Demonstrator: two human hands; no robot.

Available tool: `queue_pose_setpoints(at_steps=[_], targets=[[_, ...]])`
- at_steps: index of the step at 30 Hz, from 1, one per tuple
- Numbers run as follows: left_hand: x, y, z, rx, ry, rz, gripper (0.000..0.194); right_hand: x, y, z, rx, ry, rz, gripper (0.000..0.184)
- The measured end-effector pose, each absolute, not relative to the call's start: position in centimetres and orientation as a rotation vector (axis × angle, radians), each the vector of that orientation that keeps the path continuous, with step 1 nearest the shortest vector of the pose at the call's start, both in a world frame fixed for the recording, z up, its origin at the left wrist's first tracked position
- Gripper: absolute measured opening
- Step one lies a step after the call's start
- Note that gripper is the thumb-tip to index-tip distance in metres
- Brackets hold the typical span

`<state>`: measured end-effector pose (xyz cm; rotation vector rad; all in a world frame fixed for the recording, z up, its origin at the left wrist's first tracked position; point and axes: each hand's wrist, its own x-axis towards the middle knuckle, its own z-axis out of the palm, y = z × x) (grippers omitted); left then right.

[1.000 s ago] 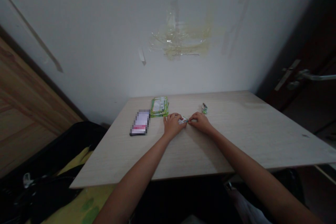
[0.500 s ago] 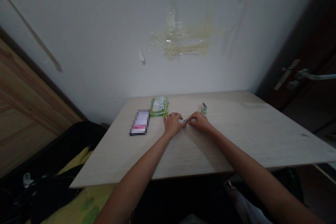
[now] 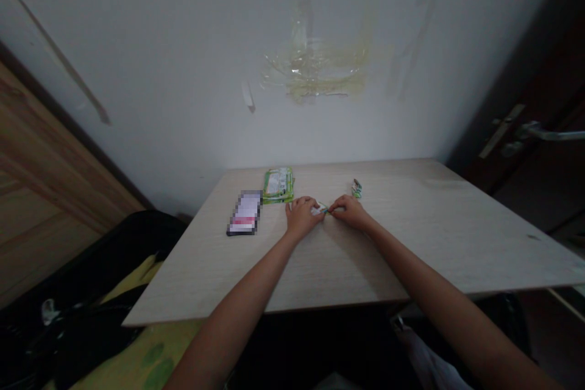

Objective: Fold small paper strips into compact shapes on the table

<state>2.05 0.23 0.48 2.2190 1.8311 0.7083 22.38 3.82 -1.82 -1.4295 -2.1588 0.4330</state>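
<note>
A small white-and-green folded wrapper (image 3: 322, 208) lies on the table between my two hands. Fingers of my left hand (image 3: 301, 216) press and pinch its left side. The fingertips of my right hand (image 3: 351, 212) are pinched together at its right end. Most of the wrapper is covered by fingers, so its full shape cannot be made out. Just beyond my right hand rests a folded piece of similar white-and-green wrapper (image 3: 357, 188). A stack of flat green-and-white packets (image 3: 278, 185) lies behind and to the left of my left hand.
A phone (image 3: 245, 213) with a blurred-out screen lies left of the packets on the pale wooden table (image 3: 429, 225). The table's far edge meets a wall (image 3: 183, 73) bearing old clear tape (image 3: 315, 73). A door handle (image 3: 548, 132) is at the right.
The view has shifted very slightly. My right fingertips sit a little farther right along the wrapper's end; both hands otherwise stay in place.
</note>
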Motion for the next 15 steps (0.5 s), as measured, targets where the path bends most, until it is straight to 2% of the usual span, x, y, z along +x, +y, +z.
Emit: queue_pose_setpoints(at_steps=[15], targets=[[2.13, 0.33, 0.16, 2.261, 1.829, 0.742, 0.034, 21.55, 3.21, -1.74, -1.501, -2.113, 0.345, 0.02]])
